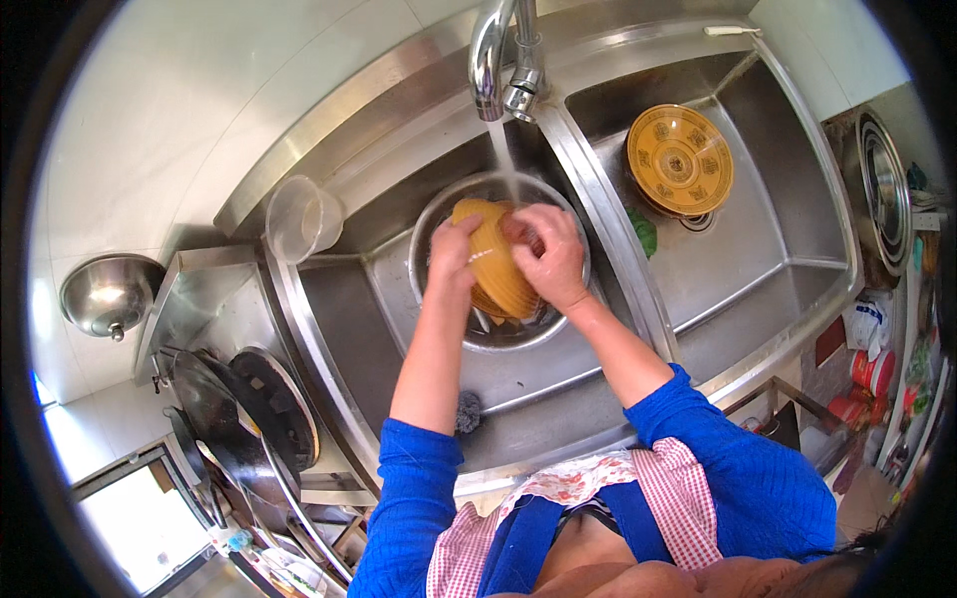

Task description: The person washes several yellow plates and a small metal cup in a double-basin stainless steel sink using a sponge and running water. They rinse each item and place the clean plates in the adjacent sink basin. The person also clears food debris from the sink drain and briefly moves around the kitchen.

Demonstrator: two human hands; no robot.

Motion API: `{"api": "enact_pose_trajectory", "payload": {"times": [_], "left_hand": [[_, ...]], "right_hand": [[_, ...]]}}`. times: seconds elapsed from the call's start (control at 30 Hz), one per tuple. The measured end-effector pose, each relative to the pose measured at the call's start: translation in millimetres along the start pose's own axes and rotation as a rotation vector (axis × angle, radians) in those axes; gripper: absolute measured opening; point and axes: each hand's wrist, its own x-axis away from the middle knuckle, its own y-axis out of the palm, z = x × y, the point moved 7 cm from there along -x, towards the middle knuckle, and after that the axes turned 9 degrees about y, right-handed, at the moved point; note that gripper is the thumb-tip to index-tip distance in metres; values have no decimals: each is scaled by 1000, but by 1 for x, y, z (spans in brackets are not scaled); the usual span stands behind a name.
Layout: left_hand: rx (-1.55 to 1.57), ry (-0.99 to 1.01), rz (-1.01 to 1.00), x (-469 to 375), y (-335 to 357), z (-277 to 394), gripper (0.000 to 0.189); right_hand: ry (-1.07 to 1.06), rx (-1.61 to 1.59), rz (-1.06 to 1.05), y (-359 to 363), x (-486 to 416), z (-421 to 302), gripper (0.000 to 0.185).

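Note:
My left hand [452,253] grips the rim of a yellow ribbed bowl [499,273], which is tilted on its side. My right hand [557,250] presses a reddish-brown scrubbing pad [519,229] against the bowl's far side; motion blurs the pad. Both hands are over a round stainless steel basin [416,258] in the left sink bowl. More dishes and what may be cutlery lie in the basin, largely hidden beneath the yellow bowl. Water [502,149] runs from the chrome faucet [487,63] down beside my right hand.
A stack of yellow patterned dishes [679,161] and a green leaf [643,233] lie in the right sink bowl. A clear plastic tub [303,220] stands at the left rim. The grey scourer [469,412] sits near the front wall. Dark woks [239,404] stand at left.

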Motion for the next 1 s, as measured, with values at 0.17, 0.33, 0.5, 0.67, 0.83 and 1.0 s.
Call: {"api": "enact_pose_trajectory", "payload": {"times": [0.17,0.33,0.5,0.67,0.83,1.0], "left_hand": [[48,-141,-5,33,-24,9,27],[74,-19,16,50,-75,-8,36],[278,81,-20,90,-100,-17,42],[442,188,-44,125,-109,3,47],[133,356,-38,168,-65,40,41],[-1059,460,-497,194,17,67,30]], "right_hand": [[125,-49,-19,40,8,62,36],[397,53,-109,58,8,110,47],[292,354,-128,53,22,98,49],[388,66,-217,25,38,60,34],[802,-441,-614,18,59,39,51],[1134,-889,-780,-6,64,9,67]]}}
